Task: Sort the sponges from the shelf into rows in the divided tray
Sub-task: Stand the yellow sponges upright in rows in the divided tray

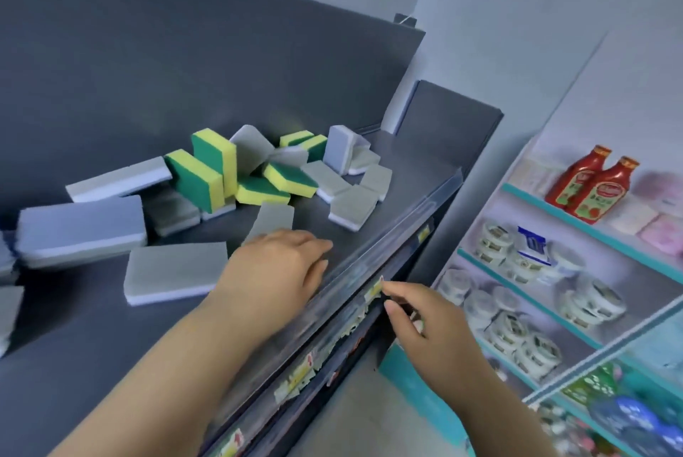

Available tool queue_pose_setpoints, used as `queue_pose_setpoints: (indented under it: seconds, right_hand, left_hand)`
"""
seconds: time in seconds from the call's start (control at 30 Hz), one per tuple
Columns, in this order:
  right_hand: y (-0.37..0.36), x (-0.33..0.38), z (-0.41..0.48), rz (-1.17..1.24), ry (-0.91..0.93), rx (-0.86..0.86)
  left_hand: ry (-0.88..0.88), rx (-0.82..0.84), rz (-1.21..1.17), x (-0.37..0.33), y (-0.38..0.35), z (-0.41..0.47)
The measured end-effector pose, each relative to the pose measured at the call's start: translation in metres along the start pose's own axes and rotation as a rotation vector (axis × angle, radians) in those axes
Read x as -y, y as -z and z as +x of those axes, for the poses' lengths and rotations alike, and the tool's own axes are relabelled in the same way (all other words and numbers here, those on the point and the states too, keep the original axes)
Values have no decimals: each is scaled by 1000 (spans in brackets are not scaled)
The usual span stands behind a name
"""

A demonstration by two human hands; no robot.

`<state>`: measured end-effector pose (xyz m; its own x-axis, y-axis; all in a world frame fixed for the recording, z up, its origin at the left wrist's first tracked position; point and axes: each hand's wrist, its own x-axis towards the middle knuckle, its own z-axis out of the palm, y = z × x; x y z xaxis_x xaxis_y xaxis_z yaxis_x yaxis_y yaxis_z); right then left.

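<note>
With left grip (277, 264) flat and empty over a grey sponge (273, 220) and right grip (425, 327) slack, empty, we risk toppling the leaning sponge pile (218, 175) with a careless sweep.

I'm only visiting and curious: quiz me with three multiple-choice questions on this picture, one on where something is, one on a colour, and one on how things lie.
1. Where do the red sauce bottles stand?
A. Among the sponges
B. On the teal-edged shelving at the right
C. On the floor

2. The brightly coloured sponges are:
A. green and yellow
B. red and blue
C. pink and black

3. The sponges on the dark shelf lie:
A. in neat rows
B. sealed in a bag
C. in a loose jumble

Answers: 1 B, they stand on its top teal-edged board. 2 A, a green face on yellow foam. 3 C, they lean and overlap at many angles.
</note>
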<state>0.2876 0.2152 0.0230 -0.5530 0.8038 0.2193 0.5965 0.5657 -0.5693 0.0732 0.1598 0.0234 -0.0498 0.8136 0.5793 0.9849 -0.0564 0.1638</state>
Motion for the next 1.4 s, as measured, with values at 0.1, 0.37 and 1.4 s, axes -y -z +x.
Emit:
queue_pose_setpoints:
  seconds: [0.1, 0.37, 1.4]
  right_hand:
    - [-4, -13, 37, 100, 23, 33]
    - [-12, -41, 189, 231, 287, 183]
    - [-74, -42, 366, 317, 718, 478]
  left_hand:
    - [36, 52, 48, 16, -11, 23]
    - [193, -15, 300, 53, -47, 76]
    - [496, 292, 892, 67, -87, 134]
